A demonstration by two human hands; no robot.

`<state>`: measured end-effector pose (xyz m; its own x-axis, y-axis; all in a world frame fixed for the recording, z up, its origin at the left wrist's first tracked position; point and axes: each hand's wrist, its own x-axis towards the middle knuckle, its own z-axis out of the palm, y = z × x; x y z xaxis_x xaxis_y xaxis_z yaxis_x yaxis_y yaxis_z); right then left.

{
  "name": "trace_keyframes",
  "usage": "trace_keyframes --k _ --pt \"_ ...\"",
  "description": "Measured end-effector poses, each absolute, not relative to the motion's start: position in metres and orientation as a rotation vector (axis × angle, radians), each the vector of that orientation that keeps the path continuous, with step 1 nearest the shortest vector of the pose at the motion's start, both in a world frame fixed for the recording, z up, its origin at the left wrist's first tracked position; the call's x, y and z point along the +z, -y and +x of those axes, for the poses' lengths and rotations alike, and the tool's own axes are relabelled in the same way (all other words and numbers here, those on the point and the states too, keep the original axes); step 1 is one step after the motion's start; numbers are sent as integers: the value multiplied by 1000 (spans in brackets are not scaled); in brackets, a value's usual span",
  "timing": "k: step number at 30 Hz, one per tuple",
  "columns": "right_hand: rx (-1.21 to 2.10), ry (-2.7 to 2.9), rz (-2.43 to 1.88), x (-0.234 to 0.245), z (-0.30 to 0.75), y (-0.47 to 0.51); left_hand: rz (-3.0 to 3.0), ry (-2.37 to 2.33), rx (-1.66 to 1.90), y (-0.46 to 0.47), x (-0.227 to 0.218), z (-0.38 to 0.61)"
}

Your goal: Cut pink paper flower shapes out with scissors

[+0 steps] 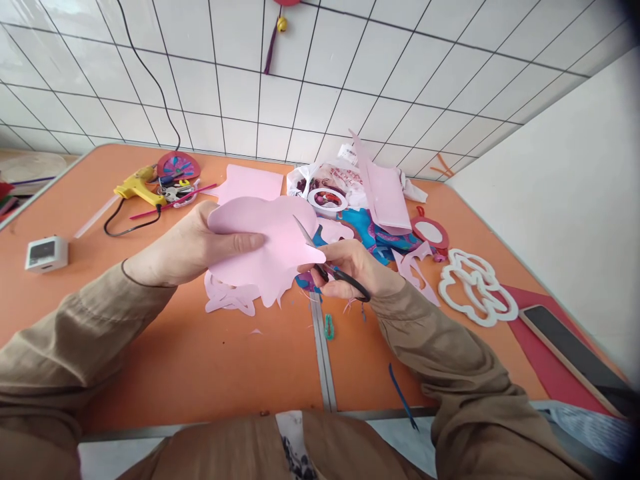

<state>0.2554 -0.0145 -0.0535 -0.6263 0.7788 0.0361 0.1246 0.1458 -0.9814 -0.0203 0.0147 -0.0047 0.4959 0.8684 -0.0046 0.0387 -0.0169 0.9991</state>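
Observation:
My left hand (193, 247) is closed on a pink foam-like sheet (273, 250) with a wavy edge, its thumb lying flat on top. Black-handled scissors (350, 283) are in my right hand (357, 267), their blades pointing up and left along the sheet's right edge. That hand's fingers also touch a narrow pointed corner of the sheet. Beneath the held sheet, curved pink offcuts (233, 297) lie on the orange table (200, 373). Blue patterned fabric (360, 230) shows behind the scissors.
A yellow glue gun (143, 187) and a white box (47, 254) stand left. At the back are a folded pink sheet (387, 200) and a plastic bag (345, 179). White cloud-shaped cutouts (477, 287) and a phone (575, 353) lie right. A green clip (329, 327) sits near the table seam.

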Motion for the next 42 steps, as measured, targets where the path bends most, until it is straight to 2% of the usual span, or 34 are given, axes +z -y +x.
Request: trace_keyframes --k 16,29,42 --pt "1545 1803 -482 -67 253 8 1142 -757 792 -13 -10 -9" --pt "1537 1815 -523 -57 250 11 1230 -821 849 -11 -23 -6" --pt "1494 1863 -527 -57 261 0 1054 -759 908 -4 -21 1"
